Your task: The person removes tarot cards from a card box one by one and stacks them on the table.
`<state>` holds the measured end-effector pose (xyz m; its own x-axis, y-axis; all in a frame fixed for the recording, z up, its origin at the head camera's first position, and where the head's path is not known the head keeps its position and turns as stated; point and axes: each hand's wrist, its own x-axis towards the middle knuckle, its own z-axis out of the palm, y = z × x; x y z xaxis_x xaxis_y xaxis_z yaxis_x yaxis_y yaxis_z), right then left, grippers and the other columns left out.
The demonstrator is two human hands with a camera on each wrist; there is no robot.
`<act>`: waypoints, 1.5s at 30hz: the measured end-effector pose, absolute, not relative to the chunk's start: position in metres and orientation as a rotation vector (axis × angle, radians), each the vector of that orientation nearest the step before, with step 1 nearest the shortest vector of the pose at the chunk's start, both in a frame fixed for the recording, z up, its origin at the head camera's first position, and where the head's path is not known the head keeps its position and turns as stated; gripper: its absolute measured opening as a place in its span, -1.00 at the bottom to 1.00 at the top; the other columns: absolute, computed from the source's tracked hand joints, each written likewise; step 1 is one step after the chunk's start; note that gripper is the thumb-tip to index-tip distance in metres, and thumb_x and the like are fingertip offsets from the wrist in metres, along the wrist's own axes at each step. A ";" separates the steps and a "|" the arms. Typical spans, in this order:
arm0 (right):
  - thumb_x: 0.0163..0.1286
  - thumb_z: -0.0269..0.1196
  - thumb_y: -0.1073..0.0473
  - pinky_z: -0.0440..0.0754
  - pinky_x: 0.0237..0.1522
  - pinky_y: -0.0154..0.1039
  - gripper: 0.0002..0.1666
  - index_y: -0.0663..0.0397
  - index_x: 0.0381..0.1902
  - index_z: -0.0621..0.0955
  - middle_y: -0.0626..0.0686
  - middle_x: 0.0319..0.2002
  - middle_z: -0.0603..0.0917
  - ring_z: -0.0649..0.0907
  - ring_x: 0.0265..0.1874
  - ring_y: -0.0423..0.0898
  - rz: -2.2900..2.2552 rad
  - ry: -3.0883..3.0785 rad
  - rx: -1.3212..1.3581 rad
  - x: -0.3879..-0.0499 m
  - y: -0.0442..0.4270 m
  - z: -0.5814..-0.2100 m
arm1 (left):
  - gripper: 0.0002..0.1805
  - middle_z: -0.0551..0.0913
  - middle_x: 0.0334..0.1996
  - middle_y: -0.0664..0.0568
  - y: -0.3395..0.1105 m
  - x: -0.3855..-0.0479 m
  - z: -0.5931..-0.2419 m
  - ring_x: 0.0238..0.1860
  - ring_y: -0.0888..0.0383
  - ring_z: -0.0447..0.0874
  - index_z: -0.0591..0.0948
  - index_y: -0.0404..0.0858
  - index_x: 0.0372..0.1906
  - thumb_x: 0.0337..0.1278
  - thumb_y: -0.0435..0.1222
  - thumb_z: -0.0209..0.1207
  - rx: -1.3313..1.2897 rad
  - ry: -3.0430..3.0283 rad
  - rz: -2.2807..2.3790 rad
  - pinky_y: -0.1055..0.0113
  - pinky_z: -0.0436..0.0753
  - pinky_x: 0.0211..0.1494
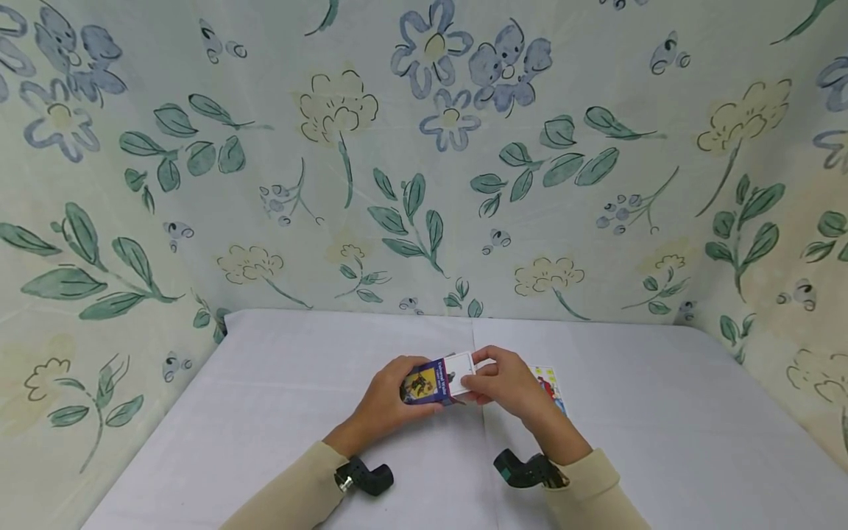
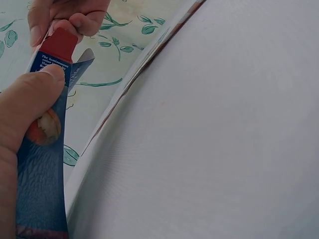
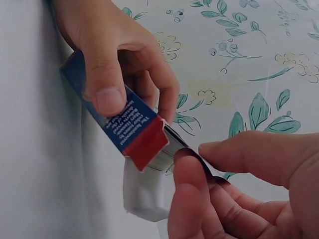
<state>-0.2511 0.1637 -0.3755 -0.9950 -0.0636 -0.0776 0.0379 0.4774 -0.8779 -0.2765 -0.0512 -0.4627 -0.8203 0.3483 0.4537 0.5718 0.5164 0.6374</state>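
Observation:
My left hand point(image 1: 384, 403) grips a small blue box point(image 1: 420, 384) with a yellow picture, its thumb pressed along the side of the box point(image 2: 42, 184) in the left wrist view. A white piece point(image 1: 458, 370) with a small dark mark shows at the box's right end. There my right hand point(image 1: 506, 383) pinches with thumb and fingers. A red flap point(image 3: 147, 147) stands out at the box's opened end in the right wrist view, with a pale flap point(image 3: 144, 191) below it. The right fingers point(image 3: 187, 174) hold a thin, dark-edged piece at this end.
A colourful printed card or sheet point(image 1: 547, 377) lies on the white-covered table point(image 1: 265, 390), partly hidden behind my right hand and forearm. Flowered cloth point(image 1: 397, 184) hangs behind the table and at its sides.

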 end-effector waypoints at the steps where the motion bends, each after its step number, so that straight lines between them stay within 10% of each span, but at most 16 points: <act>1: 0.17 0.40 0.18 0.68 -0.39 -0.23 -0.58 0.15 -0.05 0.52 0.03 -0.39 0.73 0.68 -0.50 0.04 -1.558 2.616 -0.018 -0.251 0.164 -0.375 | -0.19 0.52 0.09 0.22 -0.051 -0.277 -0.463 -0.02 0.31 0.44 0.44 -0.01 0.23 -0.15 0.25 0.35 -0.772 -2.493 -1.196 0.28 0.55 0.07; 45: 0.29 0.29 0.18 0.67 -0.30 -0.21 -0.65 0.28 -0.04 0.58 0.12 -0.24 0.72 0.66 -0.36 0.12 -1.697 2.630 0.074 -0.255 0.187 -0.363 | -0.20 0.50 0.08 0.25 -0.052 -0.278 -0.464 0.00 0.32 0.44 0.44 -0.02 0.24 -0.17 0.17 0.41 -0.747 -2.459 -1.238 0.31 0.54 0.03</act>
<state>-0.2552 0.1866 -0.3632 -0.9988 0.0337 -0.0350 0.0458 0.4112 -0.9104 -0.2783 -0.0519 -0.4638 -0.8243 0.3182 0.4682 0.5657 0.4969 0.6581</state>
